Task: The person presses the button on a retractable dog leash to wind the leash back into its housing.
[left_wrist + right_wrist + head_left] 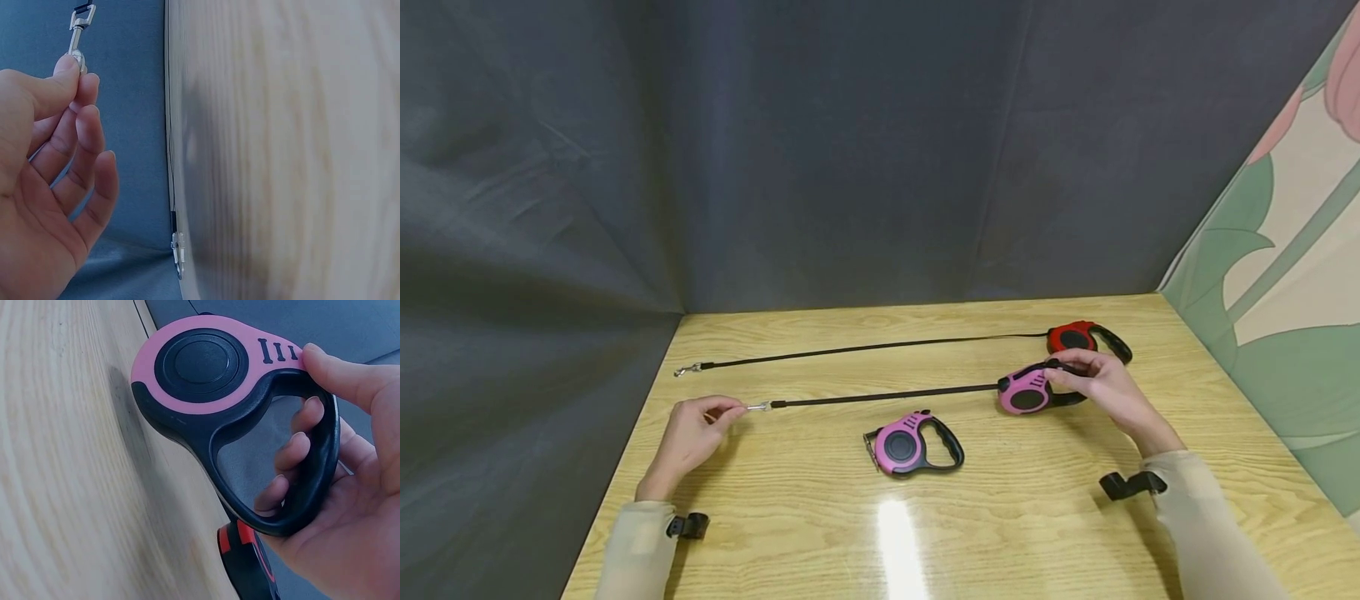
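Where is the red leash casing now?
In the head view, the red leash casing lies toward the back right of the wooden table, just beyond the right hand holding a pink leash.

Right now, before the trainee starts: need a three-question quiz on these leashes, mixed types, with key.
1. True or false: the right hand holds a pink leash by its handle.
2. Short answer: which metal part does the left hand pinch?
3. Count: how many leashes does neither hand hold?

Key: 1. True. 2. The clip on the held leash's strap. 3. Two: the red leash and the other pink leash.
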The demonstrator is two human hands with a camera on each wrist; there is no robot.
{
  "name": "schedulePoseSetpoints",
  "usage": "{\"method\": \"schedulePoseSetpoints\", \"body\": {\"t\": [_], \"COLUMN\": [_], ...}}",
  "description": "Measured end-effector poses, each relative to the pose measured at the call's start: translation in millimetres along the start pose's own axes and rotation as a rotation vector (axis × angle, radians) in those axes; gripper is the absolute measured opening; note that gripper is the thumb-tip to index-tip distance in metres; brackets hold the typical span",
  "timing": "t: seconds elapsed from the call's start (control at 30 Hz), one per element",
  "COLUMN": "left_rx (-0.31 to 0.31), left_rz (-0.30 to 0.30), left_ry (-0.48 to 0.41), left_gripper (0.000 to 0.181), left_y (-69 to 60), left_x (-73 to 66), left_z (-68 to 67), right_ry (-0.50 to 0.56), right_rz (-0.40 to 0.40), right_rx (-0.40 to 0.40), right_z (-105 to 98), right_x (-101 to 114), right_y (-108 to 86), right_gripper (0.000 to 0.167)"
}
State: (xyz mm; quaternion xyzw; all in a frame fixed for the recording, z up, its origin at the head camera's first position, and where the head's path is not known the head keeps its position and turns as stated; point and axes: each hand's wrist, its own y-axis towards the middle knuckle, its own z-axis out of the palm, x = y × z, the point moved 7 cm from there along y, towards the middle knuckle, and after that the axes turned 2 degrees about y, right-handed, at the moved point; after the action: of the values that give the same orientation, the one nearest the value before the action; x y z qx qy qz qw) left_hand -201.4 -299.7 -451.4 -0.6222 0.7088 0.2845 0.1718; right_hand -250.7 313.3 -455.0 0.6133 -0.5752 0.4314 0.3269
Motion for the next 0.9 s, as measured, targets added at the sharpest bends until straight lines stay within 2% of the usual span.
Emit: {"method": "schedulePoseSetpoints", "body": {"t": [0.57, 0.9], "left_rx": [0.035, 0.038], "left_rz": [-0.016, -0.017], "left_ry": [-0.007, -0.007], "left_gripper": [0.008, 0.01], "left_y": [0.5, 1.1], "left_x": [-4.0, -3.7], "left_z": [3.3, 4.8], "right_ry": [0.024, 0.011], "right_rz": [-0.015, 0.005], "right_rx": [-0.003, 0.008], "right_z": [2.4, 6.4], "right_x": [1.8, 2.7], "right_y": [-1.1, 0.4], "right_gripper": [0.045, 0.052]}}
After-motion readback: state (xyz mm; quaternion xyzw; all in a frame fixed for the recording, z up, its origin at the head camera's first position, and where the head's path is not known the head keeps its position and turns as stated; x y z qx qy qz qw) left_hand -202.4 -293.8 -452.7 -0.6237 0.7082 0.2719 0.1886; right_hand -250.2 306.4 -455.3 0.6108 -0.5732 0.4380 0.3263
